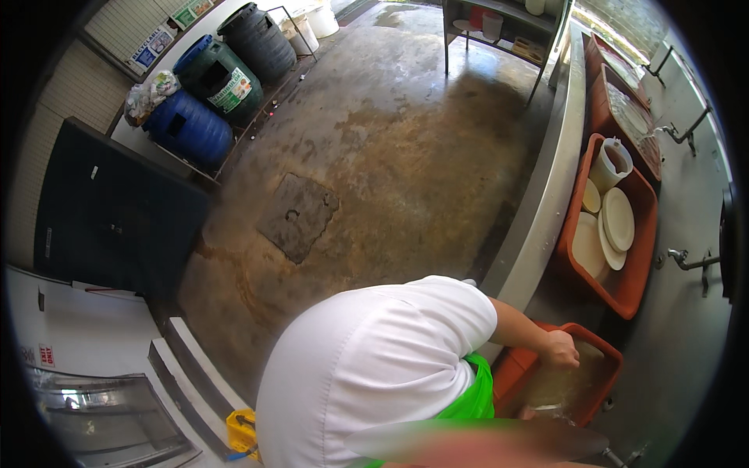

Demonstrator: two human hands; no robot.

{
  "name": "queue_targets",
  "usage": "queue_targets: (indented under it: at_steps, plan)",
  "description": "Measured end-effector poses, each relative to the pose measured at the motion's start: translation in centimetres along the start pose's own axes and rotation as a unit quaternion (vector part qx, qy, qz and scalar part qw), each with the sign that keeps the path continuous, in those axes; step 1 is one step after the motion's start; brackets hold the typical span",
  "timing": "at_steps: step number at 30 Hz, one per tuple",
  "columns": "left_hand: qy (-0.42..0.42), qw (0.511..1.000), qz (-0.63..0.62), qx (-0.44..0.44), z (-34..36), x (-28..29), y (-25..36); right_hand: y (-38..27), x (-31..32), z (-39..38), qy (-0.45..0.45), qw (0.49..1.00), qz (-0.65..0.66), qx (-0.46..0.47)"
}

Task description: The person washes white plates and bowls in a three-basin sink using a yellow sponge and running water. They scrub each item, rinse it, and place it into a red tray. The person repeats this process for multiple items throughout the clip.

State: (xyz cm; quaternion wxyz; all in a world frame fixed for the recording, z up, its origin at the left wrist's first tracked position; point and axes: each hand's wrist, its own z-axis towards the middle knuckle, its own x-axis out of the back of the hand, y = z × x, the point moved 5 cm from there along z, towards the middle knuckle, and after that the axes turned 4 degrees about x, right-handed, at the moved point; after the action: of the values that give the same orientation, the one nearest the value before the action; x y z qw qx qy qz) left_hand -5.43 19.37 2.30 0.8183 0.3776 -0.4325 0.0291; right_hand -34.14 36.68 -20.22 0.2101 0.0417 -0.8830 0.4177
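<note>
My left arm, in a white sleeve, reaches over an orange-red tub of cloudy water. Its hand, my left hand, is closed at the waterline; whatever is in its fingers cannot be made out. Lower in the same tub, only a bit of my right hand shows, its fingers hidden, beside a pale, shiny thing too unclear to name. A green apron hangs against the near side. Beyond stands a larger orange-red tub with several cream plates and a white plastic pail.
More orange-red tubs line the trough behind a raised pale ledge. Metal taps jut from the wall. Across the wet floor stand blue, green and black barrels, a dark chest and a metal shelf.
</note>
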Motion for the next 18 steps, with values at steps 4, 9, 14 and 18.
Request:
queue_targets:
  at_steps: [4, 9, 14, 18]
  plan:
    - [-0.014, 1.0, 0.003, 0.012, 0.0, 0.4, 0.8, 0.6, 1.4, -2.2, 0.031, 0.998, -0.023, 0.04]
    - [-0.022, 1.0, 0.004, 0.013, -0.1, -0.2, 0.7, 1.5, 2.4, -4.9, 0.071, 0.99, -0.036, 0.116]
    - [-0.016, 0.999, 0.037, -0.003, -0.1, -1.1, -0.6, 1.6, 2.8, -5.2, 0.103, 0.966, -0.019, 0.235]
    - [-0.131, 0.982, 0.123, 0.067, 0.5, 0.2, -0.5, 2.7, 2.5, -4.1, 0.123, 0.978, -0.028, 0.163]
